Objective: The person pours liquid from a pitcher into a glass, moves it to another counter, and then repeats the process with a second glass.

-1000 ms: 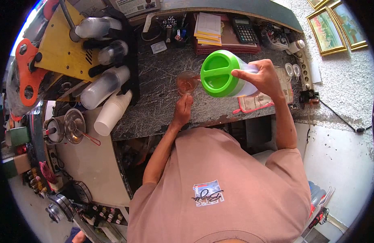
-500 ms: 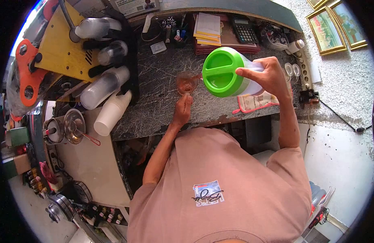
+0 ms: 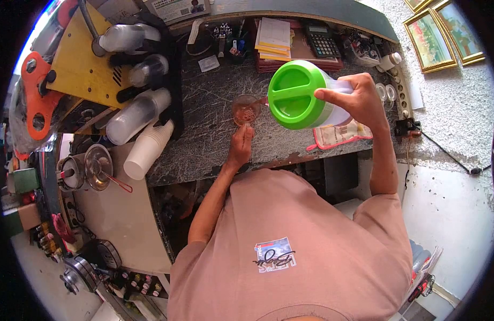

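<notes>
My right hand (image 3: 359, 100) is closed around the handle of a pitcher (image 3: 298, 95) with a bright green lid and a translucent body. The pitcher is tipped toward the left, its spout close to the rim of a clear glass mug (image 3: 247, 110). Reddish liquid shows in the mug, and a thin reddish trace shows at the spout. My left hand (image 3: 240, 145) grips the mug's handle from the near side. Under the pitcher, partly hidden, lies a cloth potholder (image 3: 340, 136) with red edging.
Stacked plastic cups (image 3: 134, 117) and white paper cups (image 3: 148, 151) stick out from a rack at left. Papers (image 3: 274, 37) and a calculator (image 3: 322, 41) lie at the back. A power strip (image 3: 402, 96) runs along the right wall. A strainer (image 3: 98, 167) sits lower left.
The pitcher and my right hand have shifted very slightly right. The liquid surface in the mug looks a little different, with more bubbles. My left hand stays in place.
</notes>
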Demonstrator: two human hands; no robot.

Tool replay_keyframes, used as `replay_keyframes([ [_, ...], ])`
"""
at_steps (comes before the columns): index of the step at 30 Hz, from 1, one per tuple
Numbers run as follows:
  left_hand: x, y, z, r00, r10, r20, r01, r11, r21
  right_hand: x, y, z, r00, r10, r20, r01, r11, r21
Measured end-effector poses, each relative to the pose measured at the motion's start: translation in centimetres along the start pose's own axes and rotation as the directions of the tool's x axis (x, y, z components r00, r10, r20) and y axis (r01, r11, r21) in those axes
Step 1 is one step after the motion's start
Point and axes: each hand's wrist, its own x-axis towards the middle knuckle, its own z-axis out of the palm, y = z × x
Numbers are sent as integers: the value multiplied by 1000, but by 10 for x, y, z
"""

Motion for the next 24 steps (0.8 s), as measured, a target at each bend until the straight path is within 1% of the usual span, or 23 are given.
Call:
replay_keyframes([
  [2,0,-1,0,1000,-5,5,5,1000,-9,0,-3,-1,1000,19,-2,-19,1000,0],
  [5,0,-3,1,1000,12,-5,-12,1000,23,0,-4,-2,999,46,16,-46,999,6],
  [8,2,0,1,999,36,-13,-35,999,11,0,-5,-2,1000,27,7,-27,1000,-2],
  [11,1,0,0,1000,9,-8,-9,1000,13,3,-3,-4,999,29,24,-29,1000,3],
  [13,0,2,1,1000,-10,-14,10,1000,3,3,3,-3,1000,-9,13,10,999,-43],
  [17,1,5,-1,1000,-5,7,5,1000,25,3,-2,-3,1000,6,29,-6,1000,-17],
  [19,1,6,-1,1000,11,2,-11,1000,20,3,-2,-1,999,-48,-9,48,999,-17],
  [20,1,6,-2,1000,12,2,-12,1000,20,3,-3,-2,999,-49,-9,49,999,-17],
  [22,1,6,-1,1000,0,3,0,1000,27,3,-4,-4,1000,7,30,-6,999,-39],
  [24,1,8,-1,1000,-7,-3,7,1000,30,3,-3,-3,999,13,30,-12,999,-41],
])
